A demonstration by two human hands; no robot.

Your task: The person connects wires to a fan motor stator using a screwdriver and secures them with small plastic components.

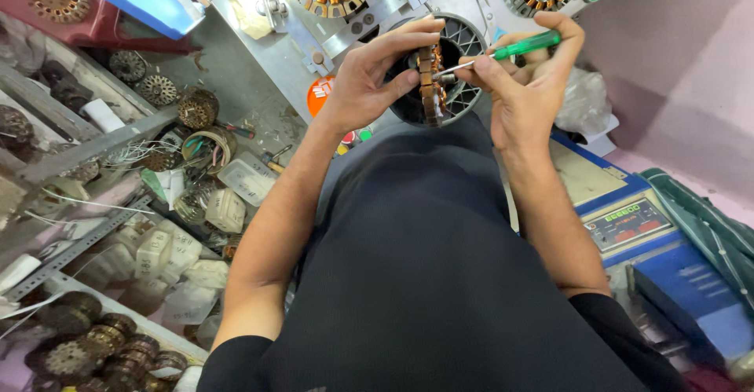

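Head view: left hand (369,82) fingers grip a copper-wound stator (430,86), half hidden; right hand (522,86) pinches a green screwdriver (518,47).

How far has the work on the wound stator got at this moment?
Done: copper coils already sit on the stator. In hand: left hand holds it on edge while right hand sets the green-handled screwdriver tip against it. Left: cannot tell; more stators lie below left.
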